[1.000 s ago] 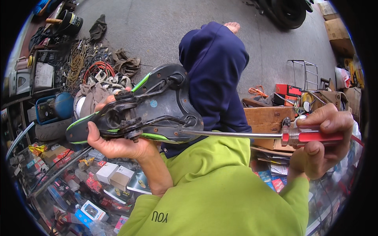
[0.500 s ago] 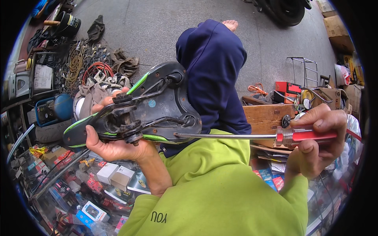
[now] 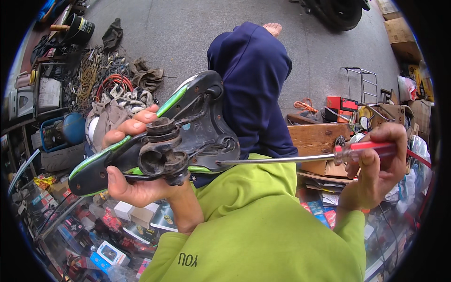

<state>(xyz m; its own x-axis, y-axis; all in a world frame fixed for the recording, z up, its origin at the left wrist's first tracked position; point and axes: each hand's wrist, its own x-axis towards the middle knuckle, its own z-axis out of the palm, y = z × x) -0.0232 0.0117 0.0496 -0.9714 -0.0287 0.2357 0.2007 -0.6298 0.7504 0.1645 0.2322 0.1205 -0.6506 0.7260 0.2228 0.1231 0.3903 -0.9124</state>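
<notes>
A black bicycle saddle (image 3: 197, 123) with green edging lies underside up against my dark blue trouser leg. My left hand (image 3: 141, 188) grips its narrow nose, fingers over the far edge and thumb on the near one. Metal rails and a rusty seat clamp (image 3: 162, 150) stand up from its underside. In my right hand (image 3: 380, 164) is a long screwdriver (image 3: 282, 160) with a red and clear handle. The shaft points left, and its tip meets the saddle's underside near the rear edge, by the rail end. Whether the tip is wedged under anything cannot be made out.
At the left lie tangled cables (image 3: 91, 77), a black bucket (image 3: 79, 30) and a blue rounded machine (image 3: 70, 127). Below them a glass case (image 3: 70, 211) holds small boxed parts. A wooden box (image 3: 319, 141) stands at right, near a metal rack (image 3: 361, 87). A tyre (image 3: 340, 14) is at the top.
The saddle has tilted, turning its clamp more toward me and its nose lower. The screwdriver tip has shifted slightly right along with it, and my right hand has changed its angle on the handle.
</notes>
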